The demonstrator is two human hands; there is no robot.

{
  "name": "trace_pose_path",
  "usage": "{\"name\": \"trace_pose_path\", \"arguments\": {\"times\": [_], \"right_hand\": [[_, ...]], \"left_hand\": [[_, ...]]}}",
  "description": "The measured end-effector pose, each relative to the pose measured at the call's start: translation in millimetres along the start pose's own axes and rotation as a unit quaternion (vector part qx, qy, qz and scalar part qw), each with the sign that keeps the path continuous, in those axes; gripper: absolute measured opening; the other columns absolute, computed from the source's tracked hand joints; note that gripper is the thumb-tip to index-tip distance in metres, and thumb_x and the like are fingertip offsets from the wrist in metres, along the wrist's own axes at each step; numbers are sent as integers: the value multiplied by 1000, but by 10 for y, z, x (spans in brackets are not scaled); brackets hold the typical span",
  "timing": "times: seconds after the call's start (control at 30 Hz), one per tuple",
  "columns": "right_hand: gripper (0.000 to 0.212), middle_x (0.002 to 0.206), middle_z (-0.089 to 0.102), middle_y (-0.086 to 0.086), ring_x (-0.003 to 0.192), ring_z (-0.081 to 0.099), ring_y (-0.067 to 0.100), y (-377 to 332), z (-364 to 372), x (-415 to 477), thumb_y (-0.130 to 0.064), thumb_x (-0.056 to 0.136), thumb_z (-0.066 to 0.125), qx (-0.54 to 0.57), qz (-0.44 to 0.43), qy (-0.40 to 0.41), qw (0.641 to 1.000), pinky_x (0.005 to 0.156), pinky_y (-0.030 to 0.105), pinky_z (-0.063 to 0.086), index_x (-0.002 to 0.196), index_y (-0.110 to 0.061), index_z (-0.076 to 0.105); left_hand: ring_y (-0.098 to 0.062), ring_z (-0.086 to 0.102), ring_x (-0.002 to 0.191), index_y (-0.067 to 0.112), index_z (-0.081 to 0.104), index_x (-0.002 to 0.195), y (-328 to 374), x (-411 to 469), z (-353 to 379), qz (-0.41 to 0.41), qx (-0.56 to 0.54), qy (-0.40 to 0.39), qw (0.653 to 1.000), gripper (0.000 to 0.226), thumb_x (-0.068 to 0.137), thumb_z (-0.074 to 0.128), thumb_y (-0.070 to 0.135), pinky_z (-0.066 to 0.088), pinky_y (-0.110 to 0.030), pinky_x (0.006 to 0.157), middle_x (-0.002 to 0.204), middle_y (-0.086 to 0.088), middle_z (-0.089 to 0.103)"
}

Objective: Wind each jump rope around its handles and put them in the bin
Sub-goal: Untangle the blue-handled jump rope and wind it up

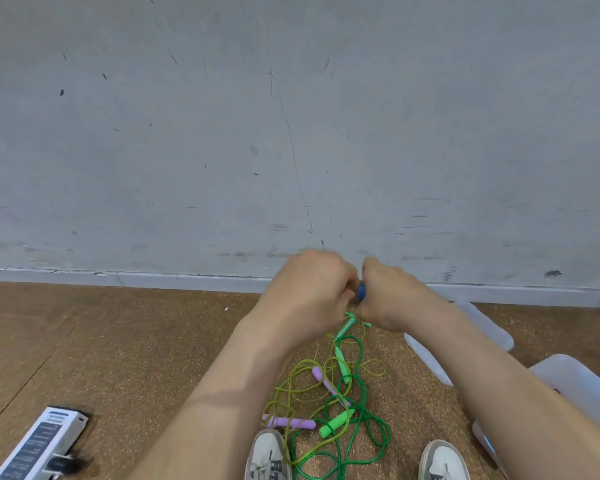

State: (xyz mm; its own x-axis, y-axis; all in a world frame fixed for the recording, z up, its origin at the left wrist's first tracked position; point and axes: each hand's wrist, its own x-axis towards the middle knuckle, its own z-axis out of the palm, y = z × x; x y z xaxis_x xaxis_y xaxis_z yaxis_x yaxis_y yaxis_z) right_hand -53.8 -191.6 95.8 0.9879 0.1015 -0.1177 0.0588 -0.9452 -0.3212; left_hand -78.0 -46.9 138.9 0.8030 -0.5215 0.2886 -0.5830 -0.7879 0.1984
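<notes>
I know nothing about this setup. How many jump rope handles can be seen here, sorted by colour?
purple handles: 2
green handles: 3
blue handle: 1, showing between the left hand and the right hand
Total: 6 in view; the hands may hide more.

Matt, grainy cork-like floor [118,341]; matt painted wall [222,133] (scuffed and streaked). Glossy, translucent plastic cords [362,393], green and yellow-green; smooth matt plastic handles [291,423], purple and green. Frosted translucent plastic bin [575,379]. Looks like cloth on the shoes [267,452].
</notes>
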Motion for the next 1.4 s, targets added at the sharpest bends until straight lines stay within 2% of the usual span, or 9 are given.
{"name": "trace_pose_path", "arguments": {"times": [0.2,0.37,0.6,0.7,0.8,0.97,1.17,1.3,1.4], "right_hand": [[40,96,60,5,86,60,28,-13,-120,-106,-23,73,63,-58,-93,-55,992,72,41,53,108,-19,42],[37,81,49,-4,73,51,20,-143,-273,-326,-23,77,67,-47,-170,-71,982,59,31,42,94,-23,35],[43,71,50,-1,54,41,12,-133,-387,-406,-5,69,72,206,-158,-102,960,52,31,34,94,-20,40],[48,63,47,3,50,35,14,-87,-387,-399,3,69,68,287,-153,-121,938,49,28,29,98,-22,38],[51,48,44,-9,40,33,5,-67,-446,-419,13,76,62,370,-143,-136,908,40,18,28,110,-17,40],[49,46,41,-9,36,29,4,-61,-460,-395,7,80,69,472,-79,-142,867,35,16,23,116,-17,45],[31,46,42,-6,35,27,7,-75,-314,-219,6,76,62,496,19,-36,867,35,17,20,99,-12,52],[27,65,53,0,48,41,12,36,-240,-87,-8,71,68,404,61,97,908,46,24,29,92,-13,52],[35,79,59,3,71,54,25,65,-171,-51,-21,71,72,207,65,96,972,53,31,33,93,-17,45]], "left_hand": [[-8,60,76,23,73,85,-132,8,23,-76,-170,26,982,11,75,77,24,45,-26,70,74,7,68],[0,52,52,20,72,69,-297,-29,11,-142,-379,-91,910,12,75,78,12,42,-16,55,56,10,64],[-9,57,50,10,66,68,-338,-1,60,-204,-596,-87,771,16,70,80,17,45,-20,50,62,-3,65],[-8,52,45,15,62,64,-324,17,127,-240,-607,-102,751,19,79,72,16,39,-17,43,60,-3,59],[-3,38,37,16,57,64,-324,3,184,-269,-603,-126,740,37,93,43,-3,22,-14,37,48,3,48],[-4,24,37,13,56,81,-259,-6,192,-230,-574,-161,769,21,96,45,5,10,-19,41,44,4,37],[-6,34,36,11,64,76,-249,8,180,-213,-436,-116,867,30,99,46,18,27,-17,40,45,3,47],[-12,49,53,20,69,88,-226,-42,144,-155,-294,-127,935,18,94,56,32,38,-26,56,55,5,56],[-16,58,73,22,71,94,-129,-44,64,-78,-83,-93,989,18,90,58,34,45,-30,67,72,3,66]]}}
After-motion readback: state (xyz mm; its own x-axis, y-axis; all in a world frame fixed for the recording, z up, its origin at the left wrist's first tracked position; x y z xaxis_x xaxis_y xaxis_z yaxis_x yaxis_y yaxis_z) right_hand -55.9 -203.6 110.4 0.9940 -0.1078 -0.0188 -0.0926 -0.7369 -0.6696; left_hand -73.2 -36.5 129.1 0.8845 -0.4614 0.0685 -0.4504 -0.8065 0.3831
